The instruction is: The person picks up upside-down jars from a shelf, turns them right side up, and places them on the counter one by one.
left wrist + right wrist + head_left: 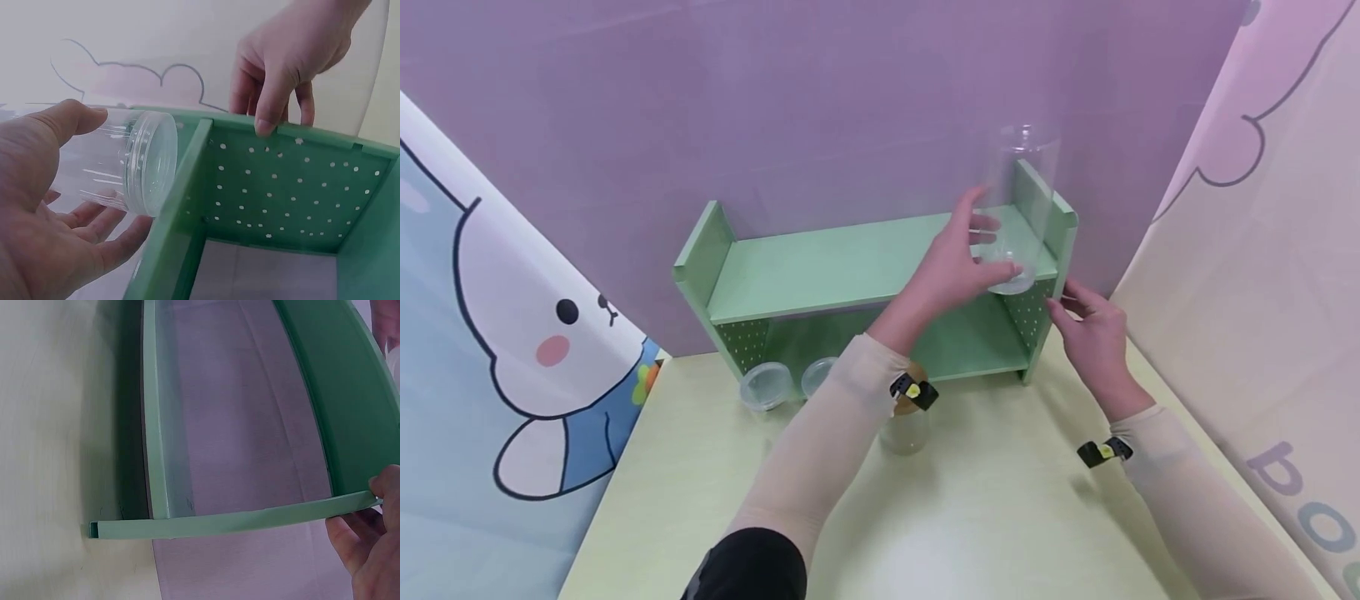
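A tall clear plastic jar (pixel 1026 179) stands at the right end of the upper board of a small green shelf (pixel 820 262). My left hand (pixel 958 254) holds it low down, thumb in front and fingers around the side. In the left wrist view, the ridged end of the jar (pixel 150 165) is at the board's edge. My right hand (pixel 1093 337) pinches the front edge of the shelf's right side panel (pixel 250 520) between thumb and fingers. That panel (pixel 287 187) has rows of small holes.
Two clear round containers (pixel 766 386) (pixel 817 377) stand before the shelf's left part. A glass jar (pixel 905 433) with a brown lid is partly hidden by my left wrist. Beneath is a pale table (pixel 1000 517); a purple backdrop (pixel 850 108) hangs behind, printed cloths at both sides.
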The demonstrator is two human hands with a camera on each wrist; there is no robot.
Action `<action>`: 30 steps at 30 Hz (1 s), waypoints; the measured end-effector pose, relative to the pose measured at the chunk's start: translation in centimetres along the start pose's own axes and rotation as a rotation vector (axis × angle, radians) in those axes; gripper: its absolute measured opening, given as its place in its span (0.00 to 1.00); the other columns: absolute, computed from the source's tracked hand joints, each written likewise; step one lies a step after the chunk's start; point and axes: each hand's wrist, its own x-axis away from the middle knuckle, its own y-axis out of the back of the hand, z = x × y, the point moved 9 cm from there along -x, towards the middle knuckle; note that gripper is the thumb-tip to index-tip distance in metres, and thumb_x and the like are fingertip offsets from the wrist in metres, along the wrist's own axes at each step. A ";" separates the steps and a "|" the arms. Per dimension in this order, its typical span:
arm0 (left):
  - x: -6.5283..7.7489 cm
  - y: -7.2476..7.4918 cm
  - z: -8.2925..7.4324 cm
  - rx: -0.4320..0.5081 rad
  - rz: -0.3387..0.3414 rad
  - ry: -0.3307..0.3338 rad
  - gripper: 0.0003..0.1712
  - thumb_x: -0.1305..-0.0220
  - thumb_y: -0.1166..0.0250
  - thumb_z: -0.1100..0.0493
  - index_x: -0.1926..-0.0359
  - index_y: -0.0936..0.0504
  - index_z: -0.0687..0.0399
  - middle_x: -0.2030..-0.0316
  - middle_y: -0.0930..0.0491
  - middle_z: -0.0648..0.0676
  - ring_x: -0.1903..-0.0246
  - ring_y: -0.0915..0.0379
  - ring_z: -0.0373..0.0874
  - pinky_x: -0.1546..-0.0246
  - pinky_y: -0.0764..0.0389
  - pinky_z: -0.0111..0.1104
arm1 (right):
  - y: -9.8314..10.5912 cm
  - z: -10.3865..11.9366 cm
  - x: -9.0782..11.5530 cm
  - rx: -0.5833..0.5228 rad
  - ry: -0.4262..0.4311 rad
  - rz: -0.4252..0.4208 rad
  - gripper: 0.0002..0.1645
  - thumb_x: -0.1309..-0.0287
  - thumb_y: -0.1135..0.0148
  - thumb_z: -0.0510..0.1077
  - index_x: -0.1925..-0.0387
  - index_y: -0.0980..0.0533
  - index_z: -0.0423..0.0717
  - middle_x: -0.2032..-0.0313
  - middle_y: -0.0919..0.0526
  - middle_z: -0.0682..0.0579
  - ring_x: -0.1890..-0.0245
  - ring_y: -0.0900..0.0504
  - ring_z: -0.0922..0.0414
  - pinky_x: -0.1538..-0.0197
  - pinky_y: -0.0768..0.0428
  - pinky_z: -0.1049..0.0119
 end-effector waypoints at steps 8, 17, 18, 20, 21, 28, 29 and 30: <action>2.7 -0.1 -0.6 0.069 0.031 -0.015 0.62 0.35 0.17 0.58 0.13 0.49 0.33 0.31 0.24 0.54 0.34 0.25 0.43 0.38 0.15 0.35 | 0.1 0.0 -0.1 -0.009 0.000 -0.004 0.23 0.27 0.29 0.35 0.33 0.14 0.47 0.43 0.10 0.41 0.54 0.17 0.82 0.51 0.17 0.82; 6.4 -0.9 0.4 0.025 0.072 -0.025 0.64 0.35 0.16 0.58 0.13 0.50 0.30 0.33 0.22 0.49 0.33 0.24 0.42 0.38 0.15 0.34 | 0.1 0.0 0.0 -0.004 0.005 -0.005 0.23 0.27 0.29 0.35 0.33 0.14 0.48 0.41 0.10 0.42 0.53 0.17 0.82 0.52 0.17 0.83; 6.8 -1.1 0.7 0.021 0.076 -0.020 0.64 0.36 0.16 0.58 0.13 0.49 0.29 0.32 0.22 0.49 0.34 0.24 0.40 0.38 0.15 0.34 | 0.1 0.0 0.0 -0.006 0.005 -0.004 0.24 0.26 0.29 0.35 0.33 0.14 0.48 0.41 0.10 0.42 0.53 0.17 0.82 0.52 0.17 0.83; 7.6 -1.3 1.3 0.025 0.079 -0.011 0.64 0.36 0.15 0.58 0.13 0.49 0.27 0.31 0.22 0.49 0.34 0.24 0.39 0.37 0.15 0.35 | 0.2 0.0 0.0 -0.004 0.002 -0.005 0.24 0.27 0.29 0.35 0.33 0.14 0.49 0.41 0.10 0.43 0.53 0.17 0.82 0.52 0.17 0.83; 7.9 -1.5 1.5 0.033 0.083 -0.008 0.64 0.37 0.15 0.58 0.13 0.48 0.27 0.31 0.22 0.49 0.33 0.25 0.38 0.37 0.15 0.36 | 0.2 0.0 0.0 -0.005 0.000 -0.005 0.24 0.27 0.29 0.35 0.33 0.14 0.49 0.41 0.10 0.43 0.54 0.17 0.82 0.52 0.17 0.83; 10.1 -1.9 2.9 0.081 0.091 0.006 0.64 0.38 0.15 0.61 0.13 0.47 0.29 0.32 0.22 0.46 0.33 0.25 0.37 0.34 0.17 0.37 | 0.2 0.2 0.0 -0.021 -0.006 -0.003 0.24 0.28 0.29 0.34 0.34 0.14 0.46 0.41 0.10 0.41 0.54 0.16 0.82 0.53 0.17 0.83; 10.3 -1.9 3.1 0.082 0.092 0.007 0.65 0.38 0.15 0.62 0.13 0.47 0.29 0.32 0.22 0.46 0.33 0.25 0.37 0.34 0.17 0.37 | 0.1 0.2 0.0 -0.023 -0.006 -0.004 0.24 0.28 0.28 0.33 0.34 0.14 0.46 0.41 0.10 0.41 0.54 0.16 0.82 0.53 0.17 0.83; 10.6 -2.0 3.3 0.082 0.092 0.009 0.65 0.38 0.15 0.62 0.13 0.47 0.28 0.32 0.22 0.45 0.33 0.25 0.37 0.34 0.17 0.37 | 0.1 0.1 0.0 -0.023 -0.007 -0.005 0.23 0.28 0.28 0.33 0.34 0.14 0.45 0.42 0.10 0.40 0.55 0.17 0.82 0.53 0.17 0.83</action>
